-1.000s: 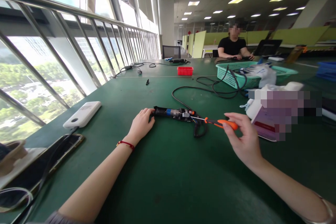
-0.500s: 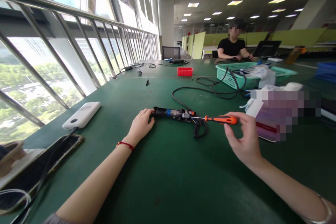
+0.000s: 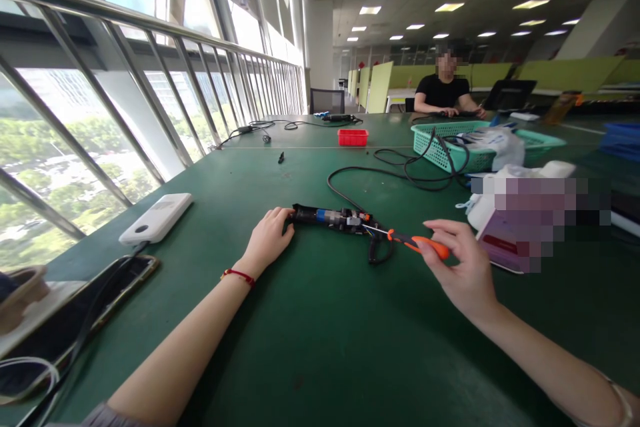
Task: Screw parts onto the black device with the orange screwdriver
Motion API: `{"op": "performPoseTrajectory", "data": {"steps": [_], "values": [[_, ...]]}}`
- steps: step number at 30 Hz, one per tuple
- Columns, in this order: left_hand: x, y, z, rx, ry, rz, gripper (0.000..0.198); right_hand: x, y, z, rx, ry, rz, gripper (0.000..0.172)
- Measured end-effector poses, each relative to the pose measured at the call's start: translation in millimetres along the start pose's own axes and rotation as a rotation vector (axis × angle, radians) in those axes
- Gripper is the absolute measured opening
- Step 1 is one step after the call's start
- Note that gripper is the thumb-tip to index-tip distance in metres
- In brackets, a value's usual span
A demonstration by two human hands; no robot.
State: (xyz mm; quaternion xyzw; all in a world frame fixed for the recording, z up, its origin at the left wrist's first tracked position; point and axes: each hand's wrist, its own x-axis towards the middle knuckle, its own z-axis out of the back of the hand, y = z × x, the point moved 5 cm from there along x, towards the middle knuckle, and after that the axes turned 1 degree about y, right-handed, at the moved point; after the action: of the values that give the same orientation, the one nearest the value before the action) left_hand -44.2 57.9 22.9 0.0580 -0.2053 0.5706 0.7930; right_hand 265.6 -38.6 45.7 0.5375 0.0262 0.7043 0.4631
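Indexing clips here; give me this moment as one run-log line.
left hand: at end of black tool | right hand: holding orange-black screwdriver, shaft toward tool | beyond tool: red bin

Tip of the screwdriver (image 3: pixel 415 242) too small to tell.
Pixelation masks much of the purple box (image 3: pixel 500 250); the picture's right edge cuts off the blue basket (image 3: pixel 623 139).

"What carries everything?"
"A green table (image 3: pixel 310 347) — a white gadget (image 3: pixel 157 217) and a dark phone (image 3: pixel 131 280) lie along its left edge."
"And by the far edge?"
"A slim black tool (image 3: pixel 339 118), with a red tray (image 3: pixel 353 138) a little nearer."
"Anything between the left and right edges?"
"An opened black device (image 3: pixel 320 215), lying crosswise — plus a small black part (image 3: pixel 281 157) towards the far left corner."
"Towards the right edge?"
"A teal basket (image 3: pixel 443 152), with a purple box (image 3: pixel 507 233) closer to the near edge."
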Motion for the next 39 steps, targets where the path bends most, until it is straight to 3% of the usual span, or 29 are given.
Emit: {"op": "performPoseTrajectory", "data": {"steps": [2,7,12,18,24,30,36,39], "values": [[-0.2,-0.7,0.5,-0.001,0.001,-0.001,0.03,-1.0,-2.5,-1.7,-0.016,0.041,-0.022,0.019],[-0.7,-1.5,1.9,-0.004,0.005,0.003,0.029,-0.5,-2.6,4.3,0.024,-0.102,0.029,0.034],[-0.7,-1.7,2.1,0.005,0.013,0.009,0.029,0.9,-0.9,-0.8,-0.033,0.047,0.008,0.009],[-0.7,-0.9,1.5,0.003,0.015,0.009,0.03,0.5,-0.5,5.0,-0.01,-0.125,0.039,0.036],[-0.7,-2.2,2.8,-0.005,0.016,0.007,0.03,0.7,-4.6,-0.2,-0.062,0.044,-0.035,0.015],[-1.0,-2.5,2.9,-0.001,0.026,0.009,0.029,4.3,-3.3,7.2,-0.043,-0.05,-0.005,0.029],[-1.6,-1.8,2.5,-0.005,0.027,0.005,0.029,5.8,-5.0,4.4,-0.069,0.051,-0.056,0.015],[-1.8,-2.6,3.0,-0.015,0.033,0.001,0.03,5.5,-7.6,7.8,-0.018,-0.043,-0.067,0.026]]}}
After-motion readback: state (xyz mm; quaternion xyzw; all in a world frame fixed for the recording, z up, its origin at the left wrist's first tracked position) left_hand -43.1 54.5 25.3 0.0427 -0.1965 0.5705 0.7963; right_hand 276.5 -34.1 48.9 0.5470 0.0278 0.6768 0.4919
